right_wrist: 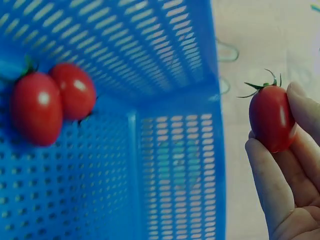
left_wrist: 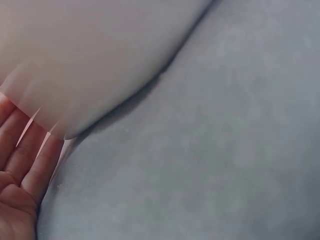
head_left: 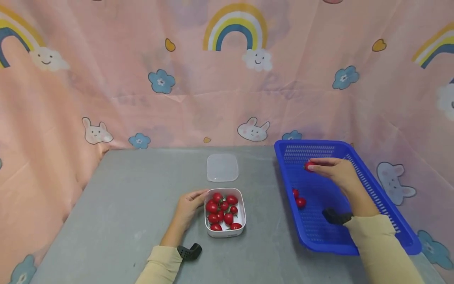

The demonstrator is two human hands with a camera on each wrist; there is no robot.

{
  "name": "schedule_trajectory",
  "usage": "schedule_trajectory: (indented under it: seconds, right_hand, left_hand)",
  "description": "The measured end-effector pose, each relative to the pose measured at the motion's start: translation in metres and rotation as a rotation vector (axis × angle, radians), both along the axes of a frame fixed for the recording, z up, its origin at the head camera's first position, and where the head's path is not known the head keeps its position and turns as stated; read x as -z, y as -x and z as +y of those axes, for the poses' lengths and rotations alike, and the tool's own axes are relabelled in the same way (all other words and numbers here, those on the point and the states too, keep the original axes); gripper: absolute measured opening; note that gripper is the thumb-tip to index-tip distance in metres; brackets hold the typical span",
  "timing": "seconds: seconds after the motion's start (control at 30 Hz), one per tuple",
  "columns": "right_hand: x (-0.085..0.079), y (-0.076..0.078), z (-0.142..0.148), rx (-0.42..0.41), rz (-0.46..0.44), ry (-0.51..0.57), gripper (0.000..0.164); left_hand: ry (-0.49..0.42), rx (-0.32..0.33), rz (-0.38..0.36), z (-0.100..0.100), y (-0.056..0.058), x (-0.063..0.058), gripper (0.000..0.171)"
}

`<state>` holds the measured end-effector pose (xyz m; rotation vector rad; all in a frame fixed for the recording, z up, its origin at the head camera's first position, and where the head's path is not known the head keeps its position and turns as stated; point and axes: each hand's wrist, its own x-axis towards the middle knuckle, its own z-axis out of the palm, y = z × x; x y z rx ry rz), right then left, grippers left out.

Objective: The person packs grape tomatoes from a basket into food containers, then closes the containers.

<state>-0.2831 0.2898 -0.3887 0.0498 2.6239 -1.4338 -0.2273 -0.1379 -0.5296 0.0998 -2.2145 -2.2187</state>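
My right hand [head_left: 335,171] pinches a cherry tomato [right_wrist: 272,119] between thumb and fingers, above the blue basket [head_left: 306,246]. Its green stem end points away from the palm. Two more cherry tomatoes [right_wrist: 37,109] lie together on the basket floor by its left side. My left hand [head_left: 188,207] touches the upper left corner of a white square container [head_left: 225,234]. In the left wrist view, its fingers [left_wrist: 35,150] extend fairly straight along the outside wall. Several cherry tomatoes [head_left: 228,218] with green stems fill much of the container.
A translucent square lid [head_left: 222,168] lies on the grey table [head_left: 142,221] just behind the container. The basket's perforated walls rise at the right of the table. A pink patterned curtain [head_left: 198,114] hangs behind and at both sides.
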Motion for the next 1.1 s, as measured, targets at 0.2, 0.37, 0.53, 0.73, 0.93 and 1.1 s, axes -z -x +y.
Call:
schedule_trajectory:
  seconds: [0.2, 0.37, 0.53, 0.73, 0.93, 1.1]
  right_hand:
    - [-0.012, -0.01, -0.023, 0.013, 0.077, 0.037, 0.068]
    - [-0.024, -0.022, -0.05, 0.014, 0.141, 0.065, 0.06]
    - [-0.026, -0.024, -0.075, -0.027, 0.163, 0.089, 0.053]
    - [-0.023, -0.025, -0.095, -0.022, 0.091, 0.077, 0.056]
    - [-0.023, -0.035, -0.112, -0.019, 0.07, 0.071, 0.057]
    - [-0.024, -0.042, -0.127, -0.022, 0.086, 0.113, 0.054]
  left_hand:
    - [-0.03, -0.015, -0.025, 0.001, -0.003, 0.001, 0.03]
    - [-0.026, -0.019, -0.026, 0.002, -0.002, -0.001, 0.032]
    - [-0.055, -0.019, -0.028, 0.003, -0.001, -0.001, 0.03]
    - [-0.06, -0.02, -0.019, 0.003, -0.002, 0.002, 0.03]
    - [-0.038, -0.015, -0.018, 0.002, -0.003, 0.002, 0.029]
    - [-0.027, -0.008, -0.013, 0.001, -0.001, 0.003, 0.031]
